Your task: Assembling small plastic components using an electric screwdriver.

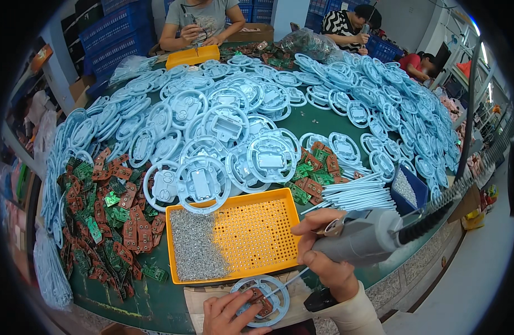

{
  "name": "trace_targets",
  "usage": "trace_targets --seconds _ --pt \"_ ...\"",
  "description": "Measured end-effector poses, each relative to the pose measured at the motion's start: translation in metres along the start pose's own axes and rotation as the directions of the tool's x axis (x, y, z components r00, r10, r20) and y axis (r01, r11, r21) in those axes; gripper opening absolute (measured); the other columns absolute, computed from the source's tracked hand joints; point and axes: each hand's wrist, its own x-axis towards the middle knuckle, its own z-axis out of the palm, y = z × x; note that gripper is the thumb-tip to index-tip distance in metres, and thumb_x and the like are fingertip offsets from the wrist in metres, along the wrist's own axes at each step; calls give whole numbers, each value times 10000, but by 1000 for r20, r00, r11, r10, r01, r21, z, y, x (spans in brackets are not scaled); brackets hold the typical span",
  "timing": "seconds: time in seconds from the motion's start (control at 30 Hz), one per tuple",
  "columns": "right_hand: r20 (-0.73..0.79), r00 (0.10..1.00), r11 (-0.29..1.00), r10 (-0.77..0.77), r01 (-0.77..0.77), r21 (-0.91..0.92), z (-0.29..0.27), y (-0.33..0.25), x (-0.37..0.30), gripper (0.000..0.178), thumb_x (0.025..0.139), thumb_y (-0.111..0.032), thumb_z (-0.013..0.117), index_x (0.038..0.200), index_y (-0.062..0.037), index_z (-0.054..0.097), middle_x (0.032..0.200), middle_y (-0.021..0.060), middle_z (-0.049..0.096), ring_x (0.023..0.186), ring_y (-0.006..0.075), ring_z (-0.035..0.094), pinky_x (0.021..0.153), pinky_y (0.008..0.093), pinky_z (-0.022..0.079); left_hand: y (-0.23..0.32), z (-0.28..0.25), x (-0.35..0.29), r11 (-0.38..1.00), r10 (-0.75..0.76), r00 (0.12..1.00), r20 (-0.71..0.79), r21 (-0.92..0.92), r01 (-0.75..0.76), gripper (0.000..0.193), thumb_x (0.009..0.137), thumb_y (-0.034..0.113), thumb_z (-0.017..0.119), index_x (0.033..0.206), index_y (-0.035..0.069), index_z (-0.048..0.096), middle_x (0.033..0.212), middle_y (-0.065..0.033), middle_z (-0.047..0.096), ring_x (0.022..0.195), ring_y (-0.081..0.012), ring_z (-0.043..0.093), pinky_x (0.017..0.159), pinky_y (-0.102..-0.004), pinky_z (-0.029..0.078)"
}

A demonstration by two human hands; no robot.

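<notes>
My right hand (327, 258) is closed around a grey electric screwdriver (355, 237), whose thin shaft slants down to the left. The tip ends over a small brown circuit board (261, 302), which lies in a light blue plastic wheel (283, 310) shaped like a toy steering wheel. My left hand (228, 316) has its fingers on the board and the wheel's left side, holding them down at the table's near edge. Just beyond, a yellow perforated tray (257, 226) holds a heap of small silver screws (195, 251) in its left part.
Brown and green circuit boards (137, 226) lie left of the tray. Light blue wheels (229, 125) pile across the green table. Pale blue rods (360, 195) and a dark blue bin (405, 188) stand at right. A coiled cord (430, 218) trails from the screwdriver. Co-workers (201, 22) sit opposite.
</notes>
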Motion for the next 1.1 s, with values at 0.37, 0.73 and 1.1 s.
trace_targets --seconds 0.37,0.73,1.1 --pt "-131 986 969 -103 129 209 13 -36 -6 609 742 -176 780 1196 44 438 987 190 629 570 151 596 501 245 494 1 0 -2 996 0 1000 -1 84 0 596 607 429 824 1092 136 639 1232 -39 577 1089 -245 506 883 -392 365" --pt "162 983 981 86 -112 157 38 -43 -55 548 750 18 673 1258 -10 469 1050 128 612 762 96 545 671 235 463 -2 4 -5 1000 -15 1000 -23 20 15 691 561 356 855 1155 100 611 1254 -36 582 1138 -253 499 956 -393 359" --pt "175 978 986 114 -132 97 47 -43 -60 486 761 17 640 1211 -7 455 1046 161 605 696 140 591 638 259 505 -2 5 -4 1000 7 999 -51 19 -6 652 547 327 869 1099 65 641 1242 -36 585 1145 -244 496 942 -398 354"
